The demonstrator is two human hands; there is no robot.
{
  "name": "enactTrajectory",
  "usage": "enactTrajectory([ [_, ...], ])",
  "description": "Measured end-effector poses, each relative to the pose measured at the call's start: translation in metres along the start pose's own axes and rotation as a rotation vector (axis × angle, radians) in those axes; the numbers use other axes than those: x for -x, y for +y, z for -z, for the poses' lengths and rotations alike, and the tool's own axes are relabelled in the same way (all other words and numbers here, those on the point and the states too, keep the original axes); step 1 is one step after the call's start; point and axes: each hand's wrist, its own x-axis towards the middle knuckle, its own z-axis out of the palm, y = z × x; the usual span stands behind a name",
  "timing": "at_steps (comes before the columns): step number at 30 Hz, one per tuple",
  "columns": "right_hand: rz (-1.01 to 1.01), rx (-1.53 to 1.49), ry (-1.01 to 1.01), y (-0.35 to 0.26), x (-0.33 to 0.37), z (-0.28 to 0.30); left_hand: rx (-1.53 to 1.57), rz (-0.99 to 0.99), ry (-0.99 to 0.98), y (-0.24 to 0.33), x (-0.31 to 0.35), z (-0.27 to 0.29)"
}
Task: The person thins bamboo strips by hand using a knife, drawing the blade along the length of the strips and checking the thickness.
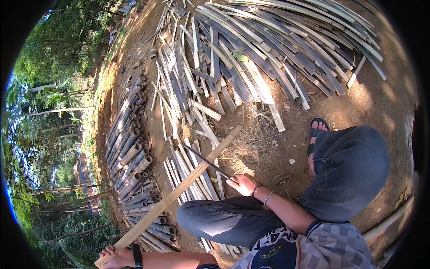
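Observation:
At the lower left, my left hand (pixel 117 259), with a dark band on its wrist, is closed round the near end of a long pale bamboo slat (pixel 168 200). The slat slants up to the right, past my bent knee. My right hand (pixel 244 183), wearing bracelets, is closed round the handle of a long, thin-bladed knife (pixel 215 168). Its dark blade crosses the slat near the slat's far part. Fingers hide most of the handle. Beneath the slat lie several loose split bamboo strips (pixel 190 172).
A wide heap of bamboo strips (pixel 251 49) spreads over the dirt ground ahead. Stacked bamboo poles (pixel 134 148) lie to the left, before trees (pixel 53 103). Dry shavings (pixel 264 130) litter the soil near my sandalled foot (pixel 317 130). A pole (pixel 389 217) lies at the right.

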Motion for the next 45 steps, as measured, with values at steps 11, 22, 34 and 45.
enactTrajectory([
  [11,0.217,-0.205,-0.221,-0.134,0.054,-0.007,0.079,0.079,-0.02,0.0,0.011,-0.008],
  [22,-0.092,-0.078,0.019,-0.077,0.027,-0.013,0.198,0.119,0.089,0.001,0.018,-0.006],
  [34,0.204,-0.124,0.044,-0.072,0.035,-0.03,0.284,0.243,0.145,0.011,0.022,-0.03],
  [45,0.306,0.024,0.115,-0.065,0.029,-0.036,0.366,0.275,0.086,0.003,0.012,-0.022],
])
